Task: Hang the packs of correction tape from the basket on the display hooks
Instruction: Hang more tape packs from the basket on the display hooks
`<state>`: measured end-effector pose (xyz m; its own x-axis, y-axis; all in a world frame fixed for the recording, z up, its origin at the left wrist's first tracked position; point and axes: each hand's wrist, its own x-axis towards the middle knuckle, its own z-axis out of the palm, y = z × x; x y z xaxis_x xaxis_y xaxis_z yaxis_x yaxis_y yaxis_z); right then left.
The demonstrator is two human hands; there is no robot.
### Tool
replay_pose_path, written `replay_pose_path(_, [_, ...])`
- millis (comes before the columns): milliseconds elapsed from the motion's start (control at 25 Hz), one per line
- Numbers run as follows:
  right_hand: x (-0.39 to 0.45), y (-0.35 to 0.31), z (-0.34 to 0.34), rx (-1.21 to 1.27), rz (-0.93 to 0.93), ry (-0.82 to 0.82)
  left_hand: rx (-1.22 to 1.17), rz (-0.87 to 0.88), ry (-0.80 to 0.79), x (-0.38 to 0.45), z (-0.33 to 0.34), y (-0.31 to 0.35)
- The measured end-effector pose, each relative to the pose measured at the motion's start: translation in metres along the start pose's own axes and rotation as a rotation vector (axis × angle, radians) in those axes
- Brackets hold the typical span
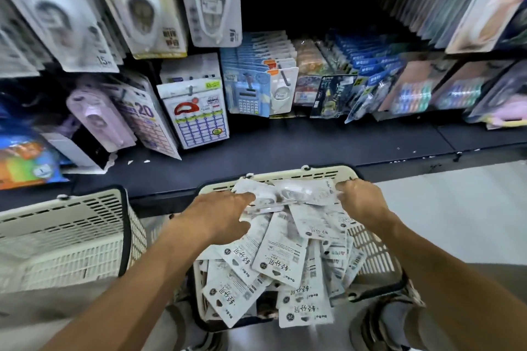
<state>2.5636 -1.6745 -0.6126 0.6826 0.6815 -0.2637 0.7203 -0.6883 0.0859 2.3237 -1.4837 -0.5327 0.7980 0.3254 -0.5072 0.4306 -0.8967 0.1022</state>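
Our forearms reach down from the near edge into the basket (370,248), which stands on the floor against the low dark shelf (285,139). Loose white packs (273,253) fill the basket, piled at all angles, most lying flat with the print upward. At the basket's far rim our left hand (219,216) has its fingers stretched over the top of the heap, the thumb tucked under a pack's edge; our right hand (362,199) curls its fingers round the end of a raised pack (305,192) by that same rim. Whether the left hand truly has a pack pinched or only presses on it, we cannot tell.

A second basket (65,234) sits to the left of the first. Beyond the basket, above the shelf, carded goods hang in rows; further left of it hang larger tape cards (211,0).

We judge the risk to be slippage: the packs are glossy and overlap, so lifting one may drag neighbours over the rim onto the floor. Gathering several at once could also leave their hang holes misaligned.
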Motion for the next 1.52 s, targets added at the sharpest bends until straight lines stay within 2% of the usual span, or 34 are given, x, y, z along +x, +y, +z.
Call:
replay_pose_path(120, [0.007, -0.004, -0.054, -0.162, -0.185, -0.028, -0.058, -0.013, 0.152, 0.006, -0.011, 0.004])
replay_pose_path(240, [0.008, -0.020, -0.135, -0.342, -0.469, 0.069, -0.157, 0.054, 0.243, 0.013, -0.026, 0.014])
replay_pose_path(320, [0.001, -0.026, -0.193, -0.238, -0.664, 0.146, -0.272, 0.135, 0.240, 0.012, -0.047, 0.026])
replay_pose_path(440, [-0.015, -0.029, -0.248, 0.147, -0.820, 0.226, -0.790, 0.210, 0.379, 0.005, -0.076, 0.032])
replay_pose_path(560, [-0.015, -0.024, -0.254, 0.873, -0.631, 0.264, -1.096, 0.207, 0.496, -0.003, -0.094, 0.035])
replay_pose_path(640, [-0.010, -0.020, -0.244, 1.267, -0.438, 0.163, -1.307, 0.143, 0.620, -0.003, -0.101, 0.037])
replay_pose_path(720, [-0.013, -0.030, -0.223, 1.394, -0.376, -0.092, -1.510, 0.068, 0.705, -0.002, -0.104, 0.038])
replay_pose_path(760, [-0.015, -0.039, -0.211, 1.381, -0.415, -0.162, -1.603, 0.080, 0.678, -0.001, -0.107, 0.037])
replay_pose_path(800, [-0.017, -0.050, -0.202, 1.378, -0.447, -0.164, -1.699, 0.120, 0.618, -0.001, -0.111, 0.037])
replay_pose_path(880, [-0.020, -0.068, -0.198, 1.533, -0.474, -0.050, -1.882, 0.230, 0.537, -0.003, -0.120, 0.035])
replay_pose_path(1000, [-0.015, -0.075, -0.219, 1.807, -0.506, 0.039, -1.883, 0.263, 0.637, -0.007, -0.146, 0.027])
replay_pose_path(1160, [-0.004, -0.074, -0.246, 1.850, -0.504, 0.079, -1.881, 0.212, 0.683, -0.013, -0.181, 0.015])
replay_pose_path(1240, [0.006, -0.072, -0.259, 1.837, -0.437, 0.124, -1.802, 0.106, 0.812, -0.015, -0.194, 0.006])
replay_pose_path(1400, [0.024, -0.062, -0.272, 1.644, -0.305, 0.305, -1.624, -0.056, 1.205, -0.023, -0.209, -0.009])
replay_pose_path(1520, [0.032, -0.061, -0.278, 1.646, -0.263, 0.359, -1.699, -0.028, 1.236, -0.022, -0.212, -0.012])
